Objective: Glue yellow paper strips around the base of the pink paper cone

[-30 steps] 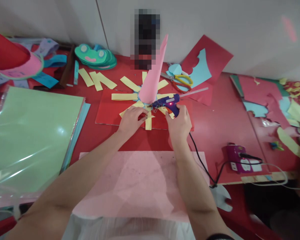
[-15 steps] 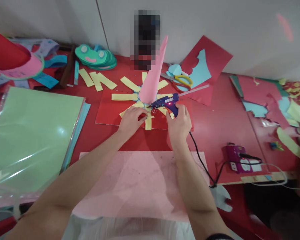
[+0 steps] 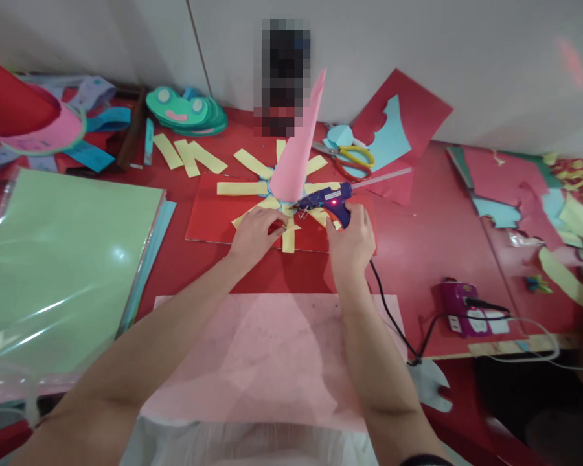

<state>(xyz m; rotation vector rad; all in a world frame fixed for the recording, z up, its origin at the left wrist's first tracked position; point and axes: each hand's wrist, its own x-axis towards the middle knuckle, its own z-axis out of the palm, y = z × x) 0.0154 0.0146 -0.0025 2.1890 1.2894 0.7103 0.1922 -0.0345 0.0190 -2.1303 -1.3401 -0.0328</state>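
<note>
My right hand is closed round the handle of a dark blue hot glue gun, whose red light glows. A clear glue stick sticks out of its back, and its nozzle points left, by the base of a pink paper cone. The cone stands tilted, with yellow paper strips spread out around its base. My left hand has thumb and fingertips pinched at a yellow paper strip below the cone. A red board lies under these pieces.
Scissors lie behind the glue gun, by red and blue paper. Loose yellow strips and green frog cutouts lie back left. Wrapped green paper covers the left side. The gun's black cord runs toward a purple power strip.
My right hand and the glue gun have shifted slightly to the right, the nozzle moving a little with them. My left hand and the cone have stayed in place.
</note>
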